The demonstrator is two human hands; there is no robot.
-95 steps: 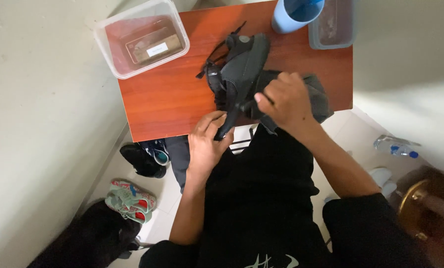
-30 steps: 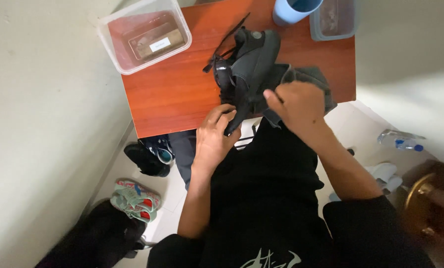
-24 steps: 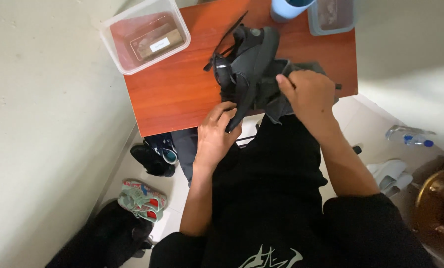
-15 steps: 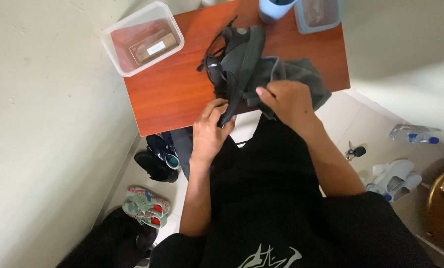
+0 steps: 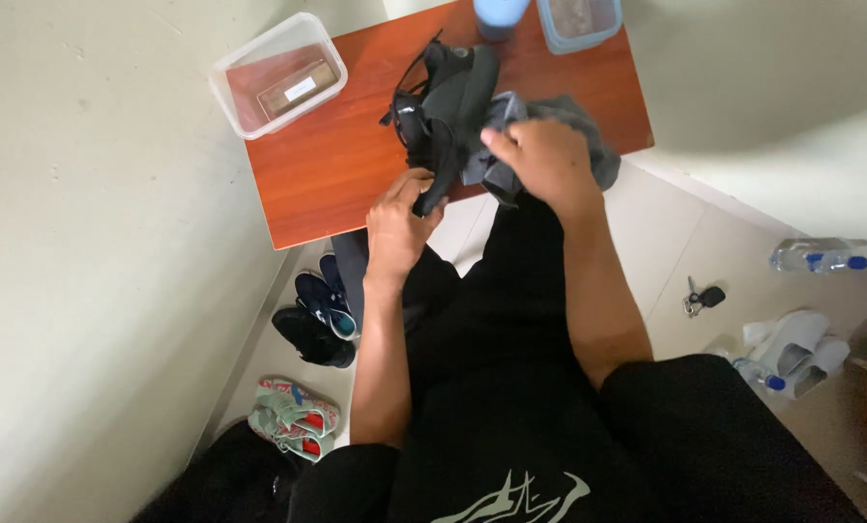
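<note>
A black strapped device (image 5: 448, 102), like a headset with bands, lies on the reddish wooden table (image 5: 327, 165). My left hand (image 5: 399, 221) grips the lower end of its black strap at the table's near edge. My right hand (image 5: 540, 160) pinches a grey cloth (image 5: 588, 136) that lies bunched against the right side of the black device. Both forearms reach up from my lap, which is clothed in black.
A clear plastic box (image 5: 278, 73) holding a small brown item sits at the table's far left corner. A blue cup (image 5: 499, 15) and a second clear container (image 5: 578, 19) stand at the far edge. Shoes (image 5: 322, 310), keys (image 5: 701, 297) and a water bottle (image 5: 821, 257) lie on the floor.
My right hand shifted on the grey cloth, moving up and then back toward the table's near edge. My left hand kept its grip on the black strap. The view drifted slightly.
</note>
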